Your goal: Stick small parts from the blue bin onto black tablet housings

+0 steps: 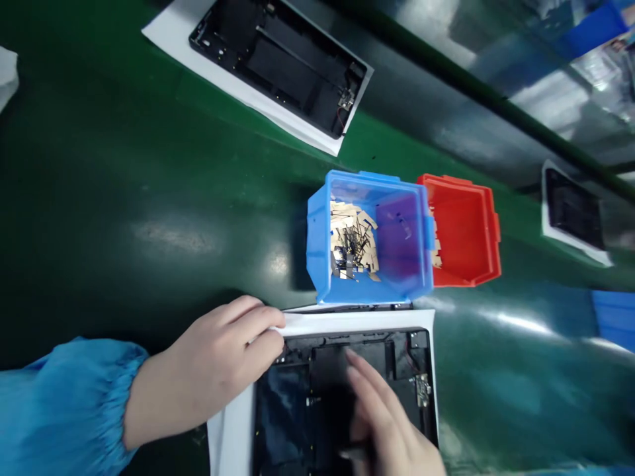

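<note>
From my end, lower left: left hand (213, 357), fingers bunched together at the casing's upper-left corner and the white sheet (231, 433); thumb hidden, so I can't tell whether that grip pinches. I'd use it as an anchor, light even pressure, so the sheet doesn't slide. Black casing (282, 410) lies open at lower centre, on the sheet, on the green counter (149, 192). Blue bin (404, 231) with small pieces (354, 231) stands just above it; I'd watch knuckle clearance there. Right hand (391, 420) is over the casing's right half, blurred, fingers close together; can't tell if that grip holds anything. I'd go slow and fingertip-light, wrist off the small board (423, 390) at the casing's right edge. Red bin (469, 231) sits right of centre.
</note>
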`<state>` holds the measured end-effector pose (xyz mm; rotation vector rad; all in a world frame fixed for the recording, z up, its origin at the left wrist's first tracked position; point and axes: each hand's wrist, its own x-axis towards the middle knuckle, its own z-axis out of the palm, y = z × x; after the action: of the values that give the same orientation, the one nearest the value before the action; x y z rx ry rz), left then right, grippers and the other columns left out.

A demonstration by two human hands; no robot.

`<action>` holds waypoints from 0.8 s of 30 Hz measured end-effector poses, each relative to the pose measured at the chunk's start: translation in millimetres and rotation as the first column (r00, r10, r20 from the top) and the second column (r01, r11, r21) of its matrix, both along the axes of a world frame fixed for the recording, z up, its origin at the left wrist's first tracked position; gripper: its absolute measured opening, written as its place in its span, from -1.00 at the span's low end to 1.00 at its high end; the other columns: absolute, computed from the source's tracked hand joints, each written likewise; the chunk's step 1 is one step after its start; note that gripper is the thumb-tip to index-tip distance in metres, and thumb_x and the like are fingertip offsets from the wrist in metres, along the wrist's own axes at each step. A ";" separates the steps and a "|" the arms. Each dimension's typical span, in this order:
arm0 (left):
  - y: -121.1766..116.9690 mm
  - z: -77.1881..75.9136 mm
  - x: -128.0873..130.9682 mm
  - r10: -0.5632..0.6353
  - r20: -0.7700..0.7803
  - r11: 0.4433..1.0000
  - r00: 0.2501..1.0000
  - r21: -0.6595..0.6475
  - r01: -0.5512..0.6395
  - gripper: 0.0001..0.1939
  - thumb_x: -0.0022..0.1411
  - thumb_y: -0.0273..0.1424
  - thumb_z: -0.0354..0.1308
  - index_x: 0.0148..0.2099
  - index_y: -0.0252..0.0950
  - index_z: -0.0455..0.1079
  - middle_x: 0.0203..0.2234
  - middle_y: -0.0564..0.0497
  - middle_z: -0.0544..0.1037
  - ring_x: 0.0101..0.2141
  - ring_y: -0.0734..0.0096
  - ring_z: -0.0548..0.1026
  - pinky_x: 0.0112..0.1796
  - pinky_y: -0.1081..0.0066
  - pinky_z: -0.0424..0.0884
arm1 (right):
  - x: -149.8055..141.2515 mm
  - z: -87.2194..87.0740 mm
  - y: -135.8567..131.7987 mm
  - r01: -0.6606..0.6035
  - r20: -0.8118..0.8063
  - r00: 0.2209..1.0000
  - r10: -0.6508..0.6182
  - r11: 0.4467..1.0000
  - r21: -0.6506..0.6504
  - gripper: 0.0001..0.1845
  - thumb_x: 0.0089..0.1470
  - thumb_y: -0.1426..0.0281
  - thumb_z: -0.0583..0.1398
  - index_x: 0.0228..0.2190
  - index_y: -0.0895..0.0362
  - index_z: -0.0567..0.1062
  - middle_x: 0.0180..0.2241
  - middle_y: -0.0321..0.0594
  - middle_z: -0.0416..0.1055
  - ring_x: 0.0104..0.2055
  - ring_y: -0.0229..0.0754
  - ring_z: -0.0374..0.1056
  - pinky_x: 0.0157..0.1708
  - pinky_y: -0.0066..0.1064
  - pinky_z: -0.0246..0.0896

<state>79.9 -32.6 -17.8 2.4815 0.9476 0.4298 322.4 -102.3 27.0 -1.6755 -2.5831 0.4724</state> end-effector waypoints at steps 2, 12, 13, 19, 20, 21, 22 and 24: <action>0.4 -1.1 0.2 0.004 0.012 1.000 1.000 -0.011 -0.004 -0.84 0.29 -0.57 -0.07 -0.21 -0.36 0.34 -0.19 0.00 0.41 -0.10 0.27 0.37 -0.04 0.19 0.36 | -21.1 -7.2 -0.6 -0.063 0.039 0.997 0.061 0.997 0.036 -0.57 -0.09 0.64 -0.07 -0.14 0.23 0.32 0.11 0.14 0.20 -0.55 -0.28 0.34 -0.54 -0.42 0.32; 5.3 -1.6 -0.2 -0.013 0.019 1.000 1.000 -0.025 0.014 -0.90 0.26 -0.56 -0.02 -0.23 -0.37 0.32 -0.18 -0.03 0.39 -0.10 0.24 0.35 -0.06 0.20 0.37 | -58.7 7.7 -3.6 0.038 -0.330 0.943 -0.032 0.999 0.012 -0.73 -0.17 0.61 -0.04 -0.36 0.10 0.25 -0.14 -0.10 0.47 -0.55 -0.31 0.37 -0.50 -0.48 0.30; 5.4 -2.1 0.2 -0.002 0.025 1.000 1.000 -0.023 0.003 -0.90 0.26 -0.55 -0.01 -0.23 -0.37 0.32 -0.19 -0.03 0.39 -0.10 0.25 0.34 -0.07 0.21 0.38 | -57.2 8.3 -2.2 0.047 -0.270 0.962 -0.041 0.999 0.016 -0.73 -0.16 0.61 -0.03 -0.34 0.11 0.24 -0.07 -0.04 0.42 -0.56 -0.31 0.36 -0.52 -0.46 0.30; 6.1 -3.5 2.1 0.022 0.035 1.000 0.999 0.004 -0.022 -0.92 0.24 -0.55 0.02 -0.28 -0.35 0.33 -0.21 -0.01 0.39 -0.13 0.27 0.34 -0.09 0.24 0.39 | -48.5 3.4 2.6 -0.001 -0.162 0.987 0.005 1.000 0.025 -0.67 -0.04 0.54 -0.01 -0.18 0.17 0.29 -0.29 -0.12 0.50 -0.57 -0.29 0.34 -0.54 -0.47 0.28; 6.3 -3.3 1.9 0.022 0.035 1.000 0.999 0.006 -0.022 -0.92 0.24 -0.55 0.02 -0.28 -0.34 0.33 -0.21 -0.01 0.39 -0.13 0.27 0.34 -0.10 0.24 0.39 | -47.6 3.1 2.6 0.015 -0.174 0.985 -0.009 0.999 0.034 -0.66 -0.03 0.54 -0.01 -0.15 0.17 0.29 -0.33 -0.14 0.50 -0.55 -0.28 0.35 -0.51 -0.47 0.29; 6.5 -3.0 1.6 0.023 0.036 1.000 0.999 0.006 -0.023 -0.92 0.24 -0.55 0.02 -0.28 -0.35 0.33 -0.21 -0.02 0.39 -0.13 0.27 0.33 -0.10 0.25 0.39 | -46.9 2.6 2.6 0.020 -0.153 0.988 -0.014 0.999 0.037 -0.66 -0.03 0.55 -0.01 -0.16 0.18 0.29 -0.30 -0.12 0.50 -0.52 -0.27 0.37 -0.50 -0.46 0.30; 6.7 -2.6 1.2 0.025 0.036 1.000 0.999 0.002 -0.025 -0.92 0.25 -0.54 0.02 -0.28 -0.35 0.33 -0.20 -0.02 0.38 -0.13 0.27 0.33 -0.11 0.25 0.39 | -46.3 2.1 2.5 0.005 -0.117 0.993 -0.001 0.999 0.040 -0.68 -0.03 0.55 -0.01 -0.18 0.18 0.30 -0.23 -0.07 0.48 -0.51 -0.26 0.37 -0.51 -0.45 0.29; 6.9 -2.0 0.5 0.028 0.032 1.000 0.999 0.000 -0.028 -0.92 0.26 -0.53 0.01 -0.28 -0.35 0.32 -0.20 -0.03 0.38 -0.14 0.28 0.33 -0.12 0.26 0.39 | -45.1 0.6 2.4 -0.036 -0.111 0.993 0.042 0.998 0.053 -0.73 -0.05 0.55 -0.01 -0.25 0.16 0.31 -0.20 -0.07 0.47 -0.52 -0.26 0.37 -0.53 -0.44 0.27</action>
<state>80.5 -25.7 -19.8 2.4570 0.9706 0.4773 277.3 -100.0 27.6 -1.5388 -2.5296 0.4831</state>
